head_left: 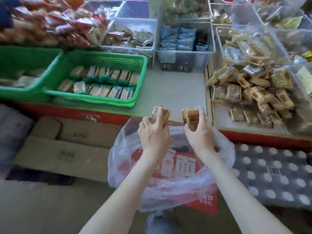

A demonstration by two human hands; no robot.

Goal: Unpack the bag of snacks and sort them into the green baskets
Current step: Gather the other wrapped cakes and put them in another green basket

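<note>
One counter (175, 88) carries two green baskets: left basket (25, 89), rt basket (94, 99) w/ snack rows (99, 83). Bag (128, 159) sits below counter edge. Above it, hands apart: left hand (154, 134) grips pack (159, 114), right hand (199, 134) grips 2nd pack (190, 118).

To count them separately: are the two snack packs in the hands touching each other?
Apart. The head view shows a strip of grey counter between the left-hand pack and the right-hand pack.
</note>
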